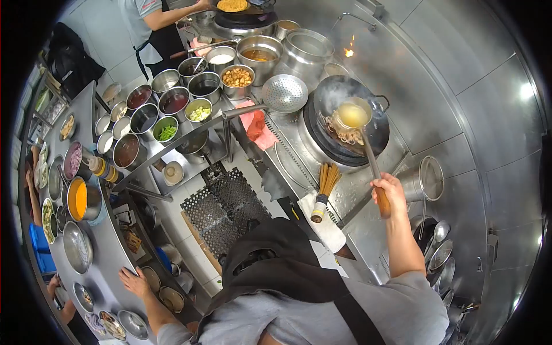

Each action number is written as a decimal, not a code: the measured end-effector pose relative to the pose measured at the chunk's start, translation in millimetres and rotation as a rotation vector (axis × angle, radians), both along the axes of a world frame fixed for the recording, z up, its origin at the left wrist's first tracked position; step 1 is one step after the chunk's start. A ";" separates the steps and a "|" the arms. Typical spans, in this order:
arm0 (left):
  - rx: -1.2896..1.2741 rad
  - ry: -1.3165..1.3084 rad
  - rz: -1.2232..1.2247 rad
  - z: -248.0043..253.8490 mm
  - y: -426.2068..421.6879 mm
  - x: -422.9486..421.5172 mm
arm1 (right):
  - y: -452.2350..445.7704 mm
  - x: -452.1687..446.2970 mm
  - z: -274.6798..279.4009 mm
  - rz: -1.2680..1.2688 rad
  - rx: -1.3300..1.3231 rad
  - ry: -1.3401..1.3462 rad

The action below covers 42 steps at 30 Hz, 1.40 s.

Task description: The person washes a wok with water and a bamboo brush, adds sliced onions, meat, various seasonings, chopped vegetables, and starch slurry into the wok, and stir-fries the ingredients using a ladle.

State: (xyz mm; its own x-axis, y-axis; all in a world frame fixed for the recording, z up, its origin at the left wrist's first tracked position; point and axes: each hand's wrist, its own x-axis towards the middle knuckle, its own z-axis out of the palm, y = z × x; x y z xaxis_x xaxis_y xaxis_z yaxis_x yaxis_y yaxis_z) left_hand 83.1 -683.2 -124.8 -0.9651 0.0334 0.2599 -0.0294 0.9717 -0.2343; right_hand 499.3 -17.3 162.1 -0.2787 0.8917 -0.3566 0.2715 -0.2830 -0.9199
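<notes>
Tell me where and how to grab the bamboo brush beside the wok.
Probably grip the bamboo brush by its bound end, from the view's bottom side: that narrow part points that way, while the bristles fan toward the wok.

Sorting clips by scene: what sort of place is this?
Probably a restaurant or similar commercial kitchen: a steaming wok on a big stove, rows of metal pots holding sauces and cut ingredients, and another person in an apron at a second pan.

A commercial kitchen, shown by a steaming round black metal wok (376, 123), clustered cylindrical stainless-steel pots (238, 93) and shiny grey steel wall panels (497, 121)
</notes>
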 end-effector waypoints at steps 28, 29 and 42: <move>0.171 0.016 -0.037 26.1 11.4 -0.1 | -165.0 -254.3 -233.6 0.584 -0.404 -0.189; 0.142 -0.004 -0.005 26.6 12.1 -2.2 | -154.3 -279.6 -259.4 0.622 -0.408 -0.200; 0.208 -0.023 -0.067 25.2 11.8 -9.3 | -103.7 -562.0 -433.6 1.084 0.577 -1.028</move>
